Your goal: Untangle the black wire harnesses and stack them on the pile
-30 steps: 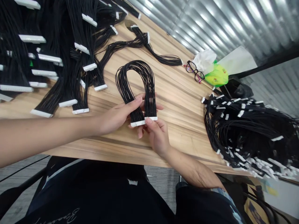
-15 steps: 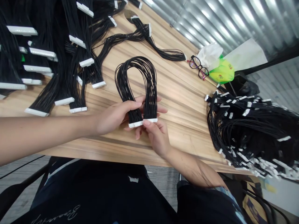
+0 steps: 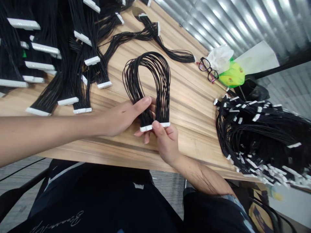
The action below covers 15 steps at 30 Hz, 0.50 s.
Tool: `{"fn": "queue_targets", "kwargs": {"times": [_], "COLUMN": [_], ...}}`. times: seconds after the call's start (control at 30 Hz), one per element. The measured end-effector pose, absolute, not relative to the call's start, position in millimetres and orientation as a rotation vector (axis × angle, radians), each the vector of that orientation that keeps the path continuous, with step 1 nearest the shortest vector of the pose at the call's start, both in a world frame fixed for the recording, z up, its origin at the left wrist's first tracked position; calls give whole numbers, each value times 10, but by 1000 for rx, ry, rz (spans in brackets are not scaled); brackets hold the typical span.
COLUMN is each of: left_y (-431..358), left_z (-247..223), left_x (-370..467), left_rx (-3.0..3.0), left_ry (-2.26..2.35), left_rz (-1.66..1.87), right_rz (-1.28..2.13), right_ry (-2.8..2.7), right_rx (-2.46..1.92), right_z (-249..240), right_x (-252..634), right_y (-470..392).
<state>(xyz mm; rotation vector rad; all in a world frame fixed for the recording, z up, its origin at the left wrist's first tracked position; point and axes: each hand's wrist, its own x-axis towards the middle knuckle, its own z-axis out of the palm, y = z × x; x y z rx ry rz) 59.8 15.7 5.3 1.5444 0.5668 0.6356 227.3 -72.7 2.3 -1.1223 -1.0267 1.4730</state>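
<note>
A black wire harness is bent into an upside-down U above the wooden table, its two white connectors side by side at the bottom. My left hand grips the left leg of wires, thumb on top and fingers behind, partly hidden. With the thumb on the inner ends of the connectors, my right hand pinches the harness from below; some of its fingers are behind the wires.
Many black harnesses with white connectors lie at the left. A large harness pile covers the right end of the wooden table. Glasses, a green packet and white tissue are near the back edge.
The harness has shifted slightly to the right and its loop looks wider. My left hand has moved a little up and right along the wires; my right hand has moved slightly right.
</note>
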Motion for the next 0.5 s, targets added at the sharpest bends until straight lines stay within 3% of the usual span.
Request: {"fn": "queue_targets", "kwargs": {"times": [0.23,0.4,0.5], "left_y": [481,371,359], "left_z": [424,209,124], "left_x": [394,276,241], "left_rx": [2480,2772,2794], "left_ry": [633,323,205], "left_rz": [793,1187,1250], "right_rz": [1310,1277,1273], "right_ry": [-1026,-1057,-1104], "right_rx": [-1103,-1078,-1127], "right_z": [54,0,-28], "right_x": [2378,2361,2374], "right_y": [-719,-713,-723]}}
